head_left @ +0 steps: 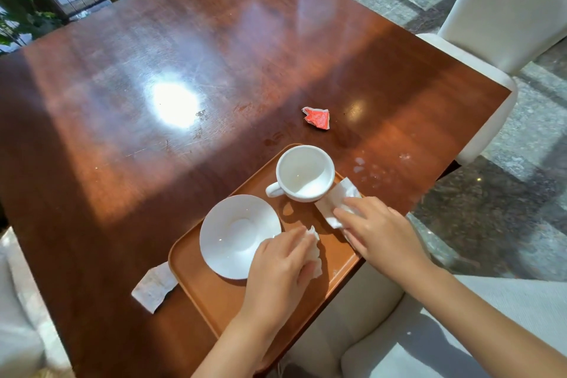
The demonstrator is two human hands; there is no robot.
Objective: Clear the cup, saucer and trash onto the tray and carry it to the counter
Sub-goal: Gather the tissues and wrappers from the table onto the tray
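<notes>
- On the wooden table (214,55), near edge, the tray (214,294) is set.
- On the tray: saucer (233,233) left, cup (303,173) at far end.
- Left hand (279,273) is closed on a crumpled napkin (314,250) beside the saucer.
- Right hand (377,230) is pressed on a white wrapper (334,199) beside the cup; grip unclear.
- Beyond the tray: red packet (317,118); left of it, paper slip (155,287).

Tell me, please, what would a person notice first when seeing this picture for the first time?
Probably the white cup and white saucer, both empty, on the orange-brown tray at the near edge of the wooden table. Next, the left hand and the right hand, each on a piece of white tissue over the tray. A torn red packet lies alone beyond the cup, and a glare spot shines mid-table.
</notes>
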